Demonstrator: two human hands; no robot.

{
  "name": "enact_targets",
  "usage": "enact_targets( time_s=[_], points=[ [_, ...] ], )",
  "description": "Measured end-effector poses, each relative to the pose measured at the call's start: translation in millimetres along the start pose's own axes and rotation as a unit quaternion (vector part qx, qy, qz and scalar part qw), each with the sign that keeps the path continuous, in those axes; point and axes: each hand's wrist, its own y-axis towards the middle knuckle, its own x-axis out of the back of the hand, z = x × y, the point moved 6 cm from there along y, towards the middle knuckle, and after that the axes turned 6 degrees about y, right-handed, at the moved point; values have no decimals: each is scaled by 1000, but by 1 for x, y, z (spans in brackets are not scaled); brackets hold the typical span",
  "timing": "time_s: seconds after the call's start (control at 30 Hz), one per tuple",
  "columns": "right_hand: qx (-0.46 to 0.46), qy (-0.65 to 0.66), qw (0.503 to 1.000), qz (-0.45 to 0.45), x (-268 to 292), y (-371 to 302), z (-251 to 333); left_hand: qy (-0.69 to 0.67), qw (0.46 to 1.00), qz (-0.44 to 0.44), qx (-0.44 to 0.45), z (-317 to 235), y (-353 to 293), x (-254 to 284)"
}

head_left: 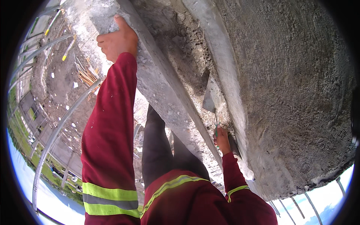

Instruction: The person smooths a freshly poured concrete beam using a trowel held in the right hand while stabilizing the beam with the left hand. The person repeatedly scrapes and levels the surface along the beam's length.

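My right hand (222, 140) is closed round the green handle of a pointing trowel (214, 96). Its triangular metal blade points away from me and lies in the narrow trough between a concrete ledge (165, 80) and a smooth sloped concrete strip (225, 56). Rough grey mortar (189, 45) lines this trough beyond the blade. At the upper left, my left hand (119, 39) grips the outer edge of the ledge, with its fingers bent and partly hidden.
A large rough-plastered wall (288, 93) fills the right side. Curved-looking metal scaffold pipes (56, 131) run along the left. Below lies rubble-strewn ground (62, 86) with a pile of thin wood strips (87, 77). Bars (298, 208) jut out at the lower right.
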Motion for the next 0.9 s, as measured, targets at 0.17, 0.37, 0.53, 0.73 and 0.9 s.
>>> enact_targets(
  time_s=[0.17, 0.37, 0.53, 0.73, 0.9],
  points=[
    [11, 108, 991, 73, -33, 57, 2, -1, 1000, 4, 11, -2, 0, 0],
    [17, 73, 997, 25, -28, 67, -15, 5, 1000, 15, 14, -2, -2, 1],
    [-57, 69, 996, 10, -2, 27, -36, 10, 1000, 6, 19, 0, 0, 1],
    [142, -36, 988, 51, -79, 79, 163, 6, 1000, -8, 16, 2, 2, -5],
    [277, -360, 887, -80, -83, 80, 196, 6, 1000, -8, 11, 2, 2, -4]
  ],
)
